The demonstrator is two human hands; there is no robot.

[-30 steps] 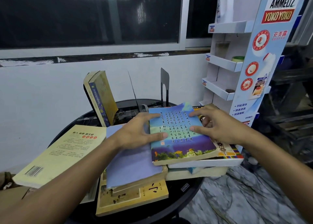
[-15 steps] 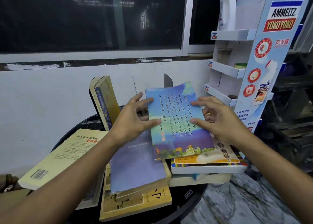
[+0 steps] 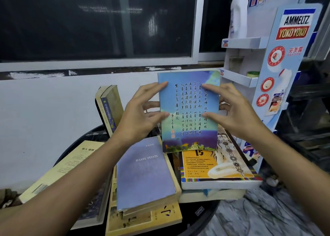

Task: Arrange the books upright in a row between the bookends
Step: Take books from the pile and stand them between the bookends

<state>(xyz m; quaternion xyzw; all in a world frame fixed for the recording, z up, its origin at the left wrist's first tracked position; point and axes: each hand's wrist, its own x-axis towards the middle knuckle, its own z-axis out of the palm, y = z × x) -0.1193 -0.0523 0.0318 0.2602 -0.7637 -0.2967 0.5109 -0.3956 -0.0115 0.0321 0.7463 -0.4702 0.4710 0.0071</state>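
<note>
I hold a blue book with Chinese calligraphy [image 3: 189,111] upright in the air over the round black table [image 3: 201,216]. My left hand [image 3: 142,114] grips its left edge and my right hand [image 3: 230,111] grips its right edge. At the back left a yellow book [image 3: 109,107] stands leaning. Flat on the table lie a lavender book [image 3: 144,175], an orange-and-white book with a seated figure [image 3: 214,166], a pale yellow book [image 3: 66,166] and a yellow book [image 3: 142,221] at the front. The bookends are hidden behind the held book and my hands.
A white wall [image 3: 44,119] runs close behind the table under a dark window. A white cardboard display shelf [image 3: 250,61] with a white bottle [image 3: 238,16] stands at the right. Marbled floor [image 3: 259,218] shows at the lower right.
Both hands lifted the blue book off the right stack and tilted it from flat to upright, uncovering the orange-and-white book. The black bookends seen earlier are now covered.
</note>
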